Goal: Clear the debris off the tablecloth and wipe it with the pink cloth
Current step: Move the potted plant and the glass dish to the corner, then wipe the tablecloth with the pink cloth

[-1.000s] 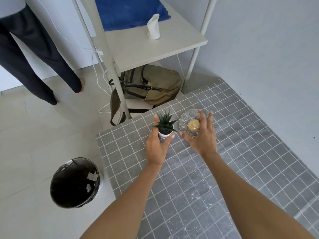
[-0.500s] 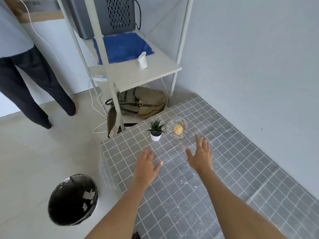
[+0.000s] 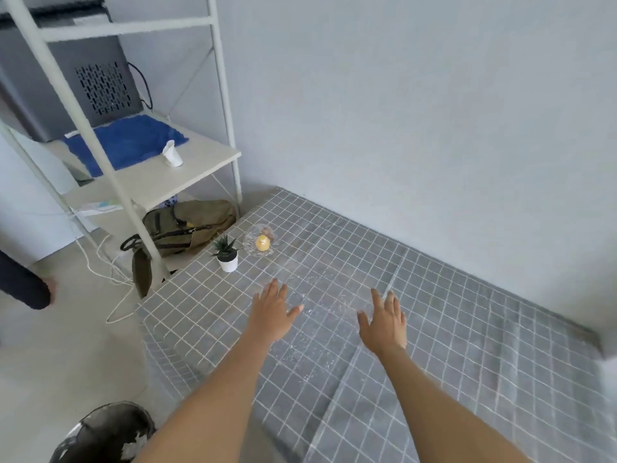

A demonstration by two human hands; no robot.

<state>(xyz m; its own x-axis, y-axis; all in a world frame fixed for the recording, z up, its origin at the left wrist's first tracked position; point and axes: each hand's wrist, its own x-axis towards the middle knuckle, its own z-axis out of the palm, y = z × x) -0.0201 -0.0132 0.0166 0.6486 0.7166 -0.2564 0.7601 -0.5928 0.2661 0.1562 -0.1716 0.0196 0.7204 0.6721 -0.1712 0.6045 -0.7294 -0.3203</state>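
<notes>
A grey grid-patterned tablecloth [image 3: 450, 329] covers the table. Fine white debris [image 3: 320, 315] is scattered over its middle, between and below my hands. My left hand [image 3: 272, 312] hovers open, palm down, over the cloth with fingers spread. My right hand [image 3: 384, 324] does the same further right, holding nothing. At the far left corner stand a small potted succulent [image 3: 227, 253] and a glass bowl [image 3: 259, 242] with a yellow thing inside. No pink cloth is in view.
A black-lined bin [image 3: 103, 432] sits on the floor at lower left. A white shelf rack [image 3: 140, 168] holds a blue cloth [image 3: 127, 142], with an olive bag [image 3: 190, 225] beneath. A person's leg [image 3: 23, 285] shows at far left. A wall runs behind the table.
My hands let go of the plant pot and glass bowl, which now stand at the far corner. Both hands drew back toward me and spread apart, open over the cloth.
</notes>
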